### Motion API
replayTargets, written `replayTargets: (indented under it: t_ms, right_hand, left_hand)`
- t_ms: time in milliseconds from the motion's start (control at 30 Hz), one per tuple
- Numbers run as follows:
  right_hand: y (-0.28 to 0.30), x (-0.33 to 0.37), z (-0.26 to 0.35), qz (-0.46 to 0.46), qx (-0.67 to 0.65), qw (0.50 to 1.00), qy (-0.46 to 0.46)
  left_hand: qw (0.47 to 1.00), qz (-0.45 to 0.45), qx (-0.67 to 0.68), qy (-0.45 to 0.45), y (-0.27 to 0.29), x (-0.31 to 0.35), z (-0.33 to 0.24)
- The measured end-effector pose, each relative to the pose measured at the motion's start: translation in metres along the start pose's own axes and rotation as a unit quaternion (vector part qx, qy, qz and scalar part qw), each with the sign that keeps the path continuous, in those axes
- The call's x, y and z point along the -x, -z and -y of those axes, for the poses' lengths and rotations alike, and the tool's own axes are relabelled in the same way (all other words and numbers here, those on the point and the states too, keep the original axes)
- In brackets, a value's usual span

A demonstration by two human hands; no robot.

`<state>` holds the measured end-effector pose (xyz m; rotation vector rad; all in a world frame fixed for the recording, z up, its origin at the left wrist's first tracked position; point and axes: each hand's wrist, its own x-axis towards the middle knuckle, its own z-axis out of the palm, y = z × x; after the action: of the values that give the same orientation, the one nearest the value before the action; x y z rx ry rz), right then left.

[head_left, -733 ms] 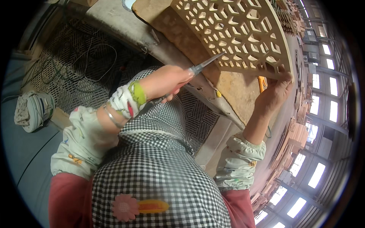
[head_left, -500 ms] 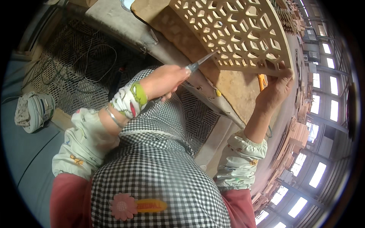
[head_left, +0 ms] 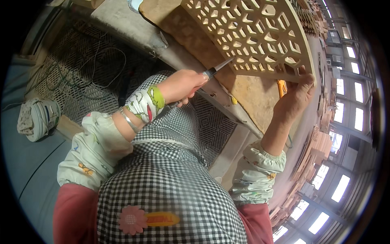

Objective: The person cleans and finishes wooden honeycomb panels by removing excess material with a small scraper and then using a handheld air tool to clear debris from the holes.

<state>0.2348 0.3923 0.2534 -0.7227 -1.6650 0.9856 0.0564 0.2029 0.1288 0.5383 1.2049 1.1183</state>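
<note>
My left hand (head_left: 185, 86) is closed round the handle of a slim pointed tool (head_left: 219, 66) with a tapering grey blade. Whether it is a file or a knife, I cannot tell. Its tip meets the lower left holes of a pale wooden lattice panel (head_left: 268, 75), cut through with many angular openings. The panel stands tilted over the bench. At its lower right corner my right hand (head_left: 295, 97) grips the edge, thumb near the corner and fingers partly hidden behind.
Under the panel lies a worn tan board (head_left: 254, 99) on the bench (head_left: 122, 16). An orange-yellow object (head_left: 281, 87) rests beside my right wrist. On the left are a white bucket (head_left: 44, 118) with a cloth, and cables over a slatted floor mat (head_left: 77, 77). Stacked timber (head_left: 315, 146) stands far right.
My left hand has shifted slightly right, and the tool has turned in it, showing more of its dark handle. The panel and my right hand have barely moved.
</note>
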Motion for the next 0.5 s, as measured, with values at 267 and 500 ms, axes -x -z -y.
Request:
replayTargets:
  t_ms: [267, 500]
  right_hand:
    - [0.000, 0.001, 0.002, 0.006, 0.007, 1.000, 0.002]
    - [0.002, 0.000, -0.002, -0.006, 0.013, 1.000, 0.002]
  left_hand:
    - [0.997, -0.061, -0.049, -0.023, -0.005, -0.001, -0.007]
    - [1.000, -0.005, 0.004, 0.011, -0.003, -0.003, 0.004]
